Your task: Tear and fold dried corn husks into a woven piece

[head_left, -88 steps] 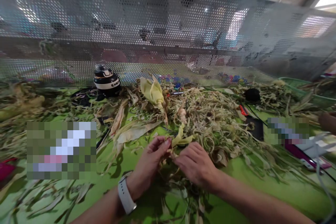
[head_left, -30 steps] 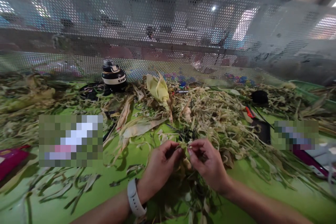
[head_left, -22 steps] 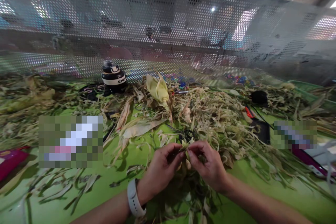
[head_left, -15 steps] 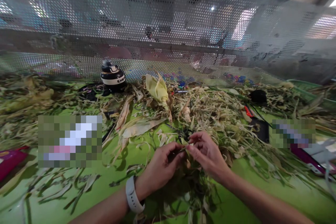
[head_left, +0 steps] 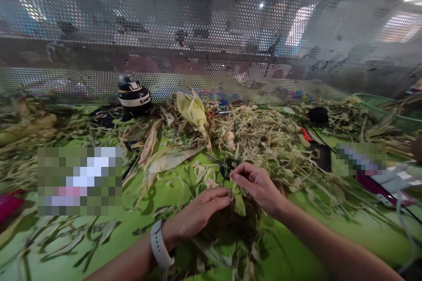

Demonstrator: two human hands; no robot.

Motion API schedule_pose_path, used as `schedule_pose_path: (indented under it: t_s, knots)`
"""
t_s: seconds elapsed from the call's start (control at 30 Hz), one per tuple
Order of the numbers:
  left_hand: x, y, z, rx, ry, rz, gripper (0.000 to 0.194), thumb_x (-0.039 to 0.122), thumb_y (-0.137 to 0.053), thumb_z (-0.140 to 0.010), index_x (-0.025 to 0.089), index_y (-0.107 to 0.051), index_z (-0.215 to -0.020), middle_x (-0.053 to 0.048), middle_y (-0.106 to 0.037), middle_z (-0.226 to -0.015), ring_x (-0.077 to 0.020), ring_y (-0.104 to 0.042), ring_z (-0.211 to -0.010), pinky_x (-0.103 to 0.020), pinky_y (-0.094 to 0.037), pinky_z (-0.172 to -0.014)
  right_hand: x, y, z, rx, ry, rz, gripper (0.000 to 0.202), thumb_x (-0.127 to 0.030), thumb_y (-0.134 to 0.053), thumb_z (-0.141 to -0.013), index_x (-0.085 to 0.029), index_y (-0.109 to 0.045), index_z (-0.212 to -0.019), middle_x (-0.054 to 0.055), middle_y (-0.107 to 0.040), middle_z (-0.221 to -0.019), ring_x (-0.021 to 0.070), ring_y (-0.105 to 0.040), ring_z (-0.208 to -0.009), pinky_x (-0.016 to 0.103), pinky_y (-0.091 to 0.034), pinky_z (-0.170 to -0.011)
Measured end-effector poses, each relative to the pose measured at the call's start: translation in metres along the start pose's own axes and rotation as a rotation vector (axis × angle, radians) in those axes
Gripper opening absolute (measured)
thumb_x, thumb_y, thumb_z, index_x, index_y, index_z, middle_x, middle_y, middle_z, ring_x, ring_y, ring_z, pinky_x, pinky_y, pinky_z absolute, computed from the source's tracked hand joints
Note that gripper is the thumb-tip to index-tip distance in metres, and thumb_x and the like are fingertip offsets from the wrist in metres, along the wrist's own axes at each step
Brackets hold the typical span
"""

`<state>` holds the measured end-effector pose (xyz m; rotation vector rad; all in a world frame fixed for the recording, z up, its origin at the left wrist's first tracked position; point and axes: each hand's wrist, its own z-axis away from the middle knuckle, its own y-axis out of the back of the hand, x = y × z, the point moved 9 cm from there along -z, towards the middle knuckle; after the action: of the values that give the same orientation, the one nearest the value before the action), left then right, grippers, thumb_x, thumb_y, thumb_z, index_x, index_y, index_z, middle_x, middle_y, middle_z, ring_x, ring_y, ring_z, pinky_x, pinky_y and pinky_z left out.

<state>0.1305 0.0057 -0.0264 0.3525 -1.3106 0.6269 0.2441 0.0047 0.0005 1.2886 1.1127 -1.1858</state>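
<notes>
A small green piece of corn husk hangs between my two hands, above a heap of dry strips. My left hand, with a white watch on the wrist, has its fingers and thumb pressed together at the husk's left side. Thumb and fingertips of my right hand pinch at the husk's upper end. The exact grip of both hands is partly hidden. Under them lies a dark tangle of shreds. A black coiled thing sits just beyond my fingertips, too unclear to name.
Husk shreds cover much of the green table. A pale whole husk stands behind. A black bottle is at the back left, before a perforated metal screen. At right lie a dark flat object and a cable.
My right hand has risen slightly, and more of the green husk shows between my hands. My left hand's fingers have flattened. The whole view has shifted a little.
</notes>
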Motion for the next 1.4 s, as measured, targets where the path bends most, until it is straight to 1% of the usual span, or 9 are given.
schedule_pose_path:
  t_s: [0.07,0.2,0.4,0.5,0.57,0.77,1.03,1.23,1.4]
  knots:
    - [-0.001,0.0,0.001,0.012,0.011,0.032,0.027,0.045,-0.059,-0.078,0.019,-0.065,-0.081,-0.001,-0.06,-0.082,-0.0161,-0.05,-0.078,-0.024,-0.04,-0.071,-0.002,-0.002,0.0,-0.01,0.032,0.014,0.032,-0.047,-0.065,-0.075,-0.016,-0.056,-0.073,-0.003,-0.048,-0.064,0.0087,-0.041,-0.057,0.021,-0.034,-0.053]
    - [0.001,-0.021,0.001,-0.16,-0.028,0.056,0.04,0.052,-0.051,-0.082,0.016,-0.053,-0.064,0.004,-0.041,-0.061,-0.0099,-0.033,-0.057,-0.022,-0.03,-0.055,-0.006,-0.007,-0.002,-0.039,0.079,0.011,0.032,-0.048,-0.063,-0.077,-0.017,-0.055,-0.076,-0.003,-0.047,-0.064,0.0089,-0.04,-0.056,0.021,-0.033,-0.051]
    - [0.006,-0.037,0.008,-0.287,-0.078,0.001,0.043,0.048,-0.048,-0.085,0.014,-0.056,-0.061,0.003,-0.043,-0.057,-0.0082,-0.035,-0.053,-0.021,-0.027,-0.052,-0.004,0.009,-0.007,0.168,0.119,0.062,0.035,-0.052,-0.059,-0.078,-0.018,-0.051,-0.073,-0.006,-0.039,-0.057,0.0077,-0.033,-0.048,0.021,-0.029,-0.045]
    - [0.0,-0.031,0.005,-0.207,-0.012,0.151,0.033,0.045,-0.055,-0.083,0.014,-0.066,-0.077,0.003,-0.051,-0.055,-0.0075,-0.041,-0.051,-0.019,-0.031,-0.053,0.002,0.008,-0.01,0.116,0.046,0.094,0.039,-0.056,-0.055,-0.079,-0.018,-0.051,-0.074,-0.005,-0.042,-0.058,0.0085,-0.038,-0.049,0.021,-0.032,-0.046]
    - [-0.005,-0.018,-0.001,-0.058,0.022,0.353,0.029,0.043,-0.059,-0.08,0.016,-0.067,-0.081,0.002,-0.056,-0.054,-0.0075,-0.046,-0.049,-0.018,-0.035,-0.051,-0.001,0.008,-0.01,0.069,0.043,0.149,0.04,-0.057,-0.046,-0.084,-0.018,-0.051,-0.075,-0.003,-0.048,-0.063,0.0107,-0.045,-0.055,0.022,-0.038,-0.051]
    - [-0.017,0.011,-0.009,0.273,0.033,0.716,0.023,0.036,-0.076,-0.065,0.017,-0.066,-0.074,0.0,-0.067,-0.059,-0.0117,-0.059,-0.052,-0.021,-0.047,-0.054,-0.035,0.001,0.001,-0.059,0.353,0.604,0.038,-0.045,-0.04,-0.092,-0.018,-0.053,-0.07,0.001,-0.052,-0.068,0.0149,-0.048,-0.067,0.028,-0.039,-0.065]
    - [-0.007,0.015,-0.006,0.242,-0.022,0.393,0.03,0.037,-0.071,-0.071,0.013,-0.062,-0.057,0.001,-0.06,-0.05,-0.0058,-0.05,-0.044,-0.015,-0.039,-0.047,-0.038,-0.009,0.006,-0.07,0.513,0.707,0.031,-0.039,-0.034,-0.096,-0.02,-0.05,-0.077,0.004,-0.056,-0.075,0.0176,-0.051,-0.075,0.031,-0.041,-0.071]
    - [-0.007,0.006,-0.007,0.177,0.001,0.468,0.028,0.037,-0.074,-0.068,0.013,-0.061,-0.062,0.0,-0.063,-0.054,-0.0072,-0.055,-0.046,-0.016,-0.042,-0.048,-0.054,0.003,0.008,0.136,0.71,0.862,0.022,-0.031,-0.042,-0.094,-0.02,-0.049,-0.075,0.004,-0.057,-0.073,0.0191,-0.051,-0.076,0.037,-0.04,-0.079]
    - [-0.012,0.013,-0.009,0.261,-0.024,0.613,0.022,0.031,-0.078,-0.064,0.014,-0.064,-0.07,-0.001,-0.068,-0.067,-0.0093,-0.061,-0.055,-0.018,-0.048,-0.054,-0.075,0.01,0.035,0.383,0.874,0.93,0.003,-0.02,-0.052,-0.087,-0.02,-0.052,-0.085,0.006,-0.059,-0.083,0.0204,-0.053,-0.083,0.038,-0.039,-0.08]
